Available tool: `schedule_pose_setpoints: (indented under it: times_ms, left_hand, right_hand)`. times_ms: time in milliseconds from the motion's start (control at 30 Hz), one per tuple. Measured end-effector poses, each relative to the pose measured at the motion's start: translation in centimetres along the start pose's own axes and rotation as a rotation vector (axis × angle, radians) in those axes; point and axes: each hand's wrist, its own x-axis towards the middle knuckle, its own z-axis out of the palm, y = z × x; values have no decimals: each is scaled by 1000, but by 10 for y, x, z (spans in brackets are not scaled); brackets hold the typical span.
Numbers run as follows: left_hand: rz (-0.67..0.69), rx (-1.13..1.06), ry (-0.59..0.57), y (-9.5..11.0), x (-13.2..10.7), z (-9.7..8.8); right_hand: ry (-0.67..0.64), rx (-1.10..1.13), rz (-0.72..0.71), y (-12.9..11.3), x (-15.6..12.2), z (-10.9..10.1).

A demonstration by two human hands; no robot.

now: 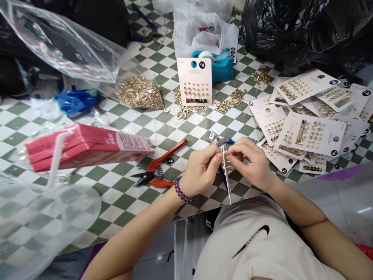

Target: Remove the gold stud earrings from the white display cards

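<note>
My left hand [201,169], with a purple bead bracelet [183,191] on its wrist, and my right hand [250,163] meet near the table's front edge. Both pinch a white earring card [226,171] held edge-on, upright between them, with gold studs showing on it. The fingers of both hands are closed on the card. A sample earring card [194,81] stands upright further back. Loose gold earrings [224,103] lie scattered around it.
Red-handled snips [159,167] lie left of my hands. A pink carton [87,146] and a plastic cup with straw [43,217] sit at the left. A clear bag of gold pieces [140,92], a teal tape dispenser [218,64] and a pile of filled cards [309,116] surround the checkered table.
</note>
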Motion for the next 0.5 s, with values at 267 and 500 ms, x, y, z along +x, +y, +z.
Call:
schedule_pose_setpoints:
  times_ms: [267,500]
  left_hand:
    - [-13,-54,-17,-1,-1,1]
    - [-67,-154,-102,-4,-1,-2]
  right_hand:
    - [-9,37,-1,-1,2,-1]
    - [-16,72,-1,0,1,-4]
